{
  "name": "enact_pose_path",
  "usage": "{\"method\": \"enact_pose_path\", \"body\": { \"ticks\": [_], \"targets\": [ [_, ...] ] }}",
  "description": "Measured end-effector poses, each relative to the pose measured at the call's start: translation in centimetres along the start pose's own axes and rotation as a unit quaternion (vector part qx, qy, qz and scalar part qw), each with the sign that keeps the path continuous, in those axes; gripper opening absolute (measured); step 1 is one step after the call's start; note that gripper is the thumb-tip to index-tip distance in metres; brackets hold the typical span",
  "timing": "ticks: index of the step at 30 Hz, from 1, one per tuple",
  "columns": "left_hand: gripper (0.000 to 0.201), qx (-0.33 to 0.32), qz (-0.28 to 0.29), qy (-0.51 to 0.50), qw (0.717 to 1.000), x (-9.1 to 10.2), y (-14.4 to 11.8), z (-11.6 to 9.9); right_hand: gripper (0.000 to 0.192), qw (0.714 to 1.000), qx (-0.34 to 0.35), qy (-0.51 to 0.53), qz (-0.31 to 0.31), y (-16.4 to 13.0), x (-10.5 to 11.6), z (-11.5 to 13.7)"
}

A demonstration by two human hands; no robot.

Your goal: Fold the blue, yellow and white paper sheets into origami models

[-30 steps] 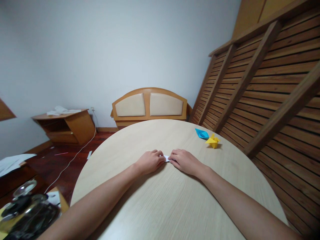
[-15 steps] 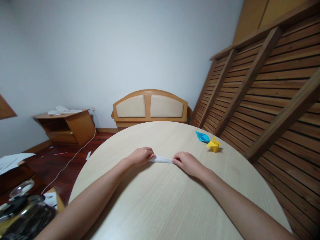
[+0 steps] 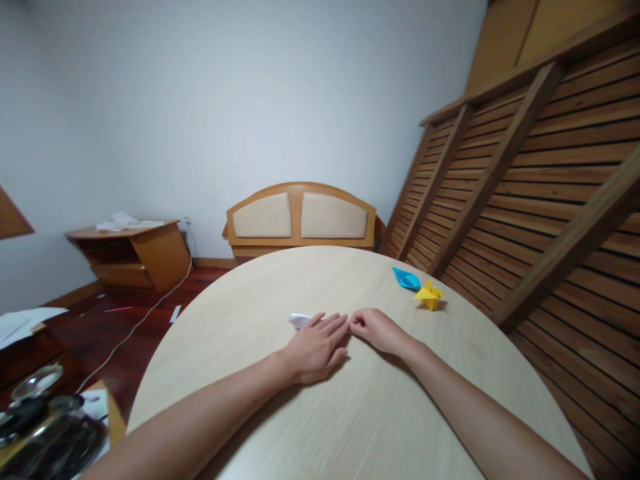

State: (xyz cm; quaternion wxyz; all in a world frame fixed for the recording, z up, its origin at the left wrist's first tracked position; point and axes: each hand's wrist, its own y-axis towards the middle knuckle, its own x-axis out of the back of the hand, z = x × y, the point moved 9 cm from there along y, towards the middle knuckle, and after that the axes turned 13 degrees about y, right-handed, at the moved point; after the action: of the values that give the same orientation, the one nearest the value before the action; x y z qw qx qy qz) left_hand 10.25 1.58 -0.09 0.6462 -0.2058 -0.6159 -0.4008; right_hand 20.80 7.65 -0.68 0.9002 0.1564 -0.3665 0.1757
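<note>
A small folded white paper (image 3: 299, 321) lies on the round light-wood table (image 3: 350, 413). My left hand (image 3: 316, 347) lies flat on top of it, fingers stretched out, and covers most of it; only the left tip shows. My right hand (image 3: 376, 331) rests just to the right, its fingertips pinched at the paper's right end, where the paper itself is hidden. A blue folded paper figure (image 3: 406, 279) and a yellow one (image 3: 428, 296) sit further right on the table, apart from both hands.
A slatted wooden frame (image 3: 525, 200) leans along the right side. A padded headboard (image 3: 300, 217) stands behind the table by the wall. A low wooden stand (image 3: 133, 250) is at the left, with a white cable on the dark floor. Metal kitchenware (image 3: 40, 420) sits at bottom left.
The hands first drew apart, stretching the white paper into a long strip. Now my left hand has slid right and lies flat on it, next to my right hand.
</note>
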Motion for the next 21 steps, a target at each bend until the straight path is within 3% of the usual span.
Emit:
{"method": "enact_pose_path", "body": {
  "ticks": [4,8,15,21],
  "targets": [
    [0.065,0.029,0.077,-0.027,0.996,-2.4,-0.1,0.0,0.034,0.999,-0.009,0.032,0.009,0.0,0.3,-0.8],
    [0.074,0.037,0.117,-0.056,0.991,-3.2,-0.2,0.7,0.034,0.998,-0.037,0.040,0.023,-0.2,1.1,-2.1],
    [0.080,0.068,0.136,-0.042,0.988,-3.4,-0.3,0.8,0.036,0.995,-0.063,0.009,0.079,-1.1,2.5,-3.1],
    [0.084,0.074,0.138,-0.048,0.987,-3.1,-0.3,0.7,0.016,0.998,-0.043,-0.027,0.041,-2.1,4.6,-2.6]
  ]
}}
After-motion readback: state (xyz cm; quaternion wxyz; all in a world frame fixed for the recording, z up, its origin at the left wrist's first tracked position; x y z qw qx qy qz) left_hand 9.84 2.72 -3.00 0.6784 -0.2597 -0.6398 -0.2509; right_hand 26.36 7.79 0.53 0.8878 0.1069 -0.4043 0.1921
